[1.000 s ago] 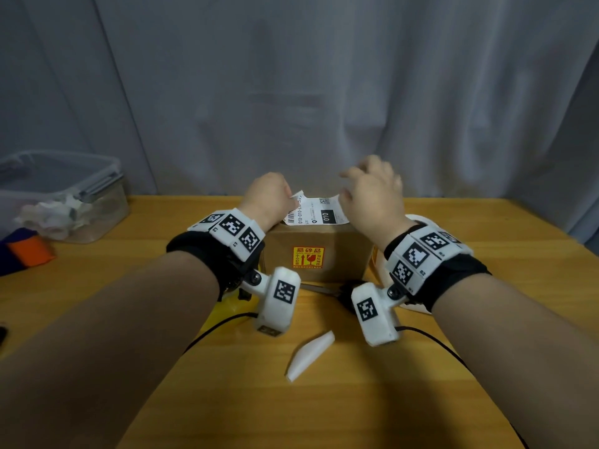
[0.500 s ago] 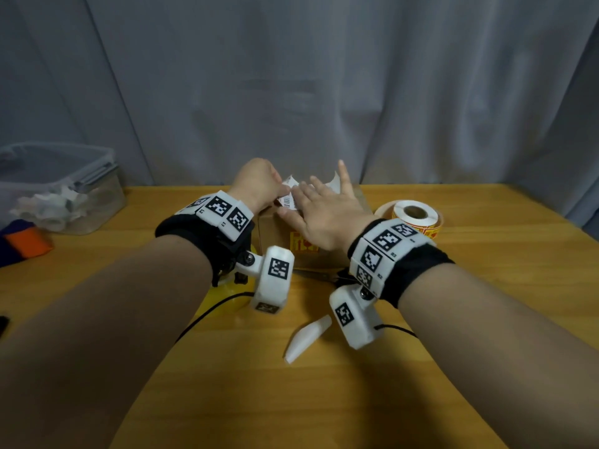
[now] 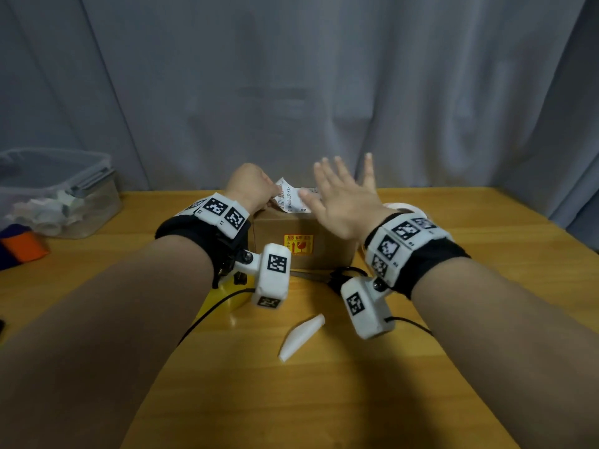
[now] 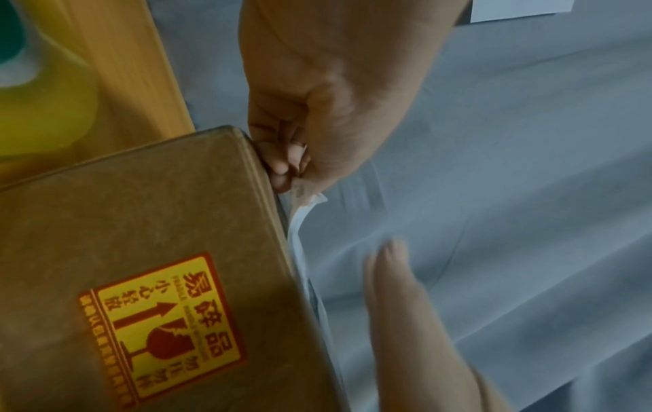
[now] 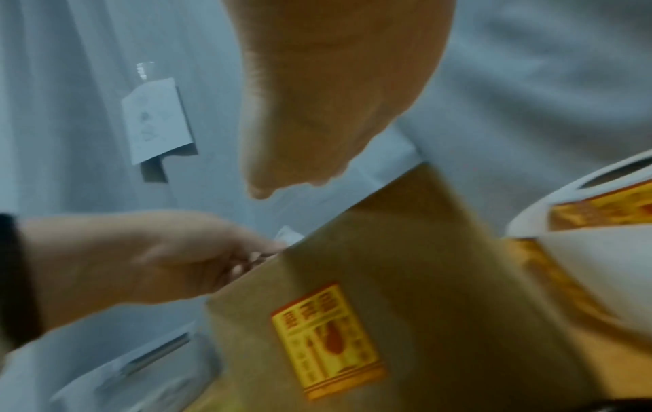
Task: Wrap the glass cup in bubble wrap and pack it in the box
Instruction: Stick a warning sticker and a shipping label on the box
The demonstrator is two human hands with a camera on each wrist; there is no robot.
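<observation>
A shut cardboard box [image 3: 324, 241] with a yellow fragile sticker [image 3: 298, 244] stands mid-table. A white shipping label [image 3: 291, 199] lies on its top. My left hand [image 3: 272, 192] pinches the label's left edge at the box corner, which the left wrist view shows in close-up with the fingers [image 4: 282, 167] on the paper [image 4: 300, 231]. My right hand [image 3: 343, 179] is open and flat over the box top with fingers spread and the thumb by the label. I cannot tell whether the palm touches. The right wrist view shows the box [image 5: 441, 264], blurred. No glass cup or bubble wrap shows.
A sticker roll [image 3: 402, 207] sits right of the box. Scissors [image 3: 321, 275] and a white backing strip [image 3: 301, 337] lie in front of it. A yellow object [image 3: 223, 298] is under my left wrist. A clear plastic bin [image 3: 97, 202] and an orange-blue thing [image 3: 22, 247] are at the far left.
My right hand let go of the label's right edge, pressed flat on the box top, then swept to the right with fingers spread. The left hand kept pinching the label's left edge.
</observation>
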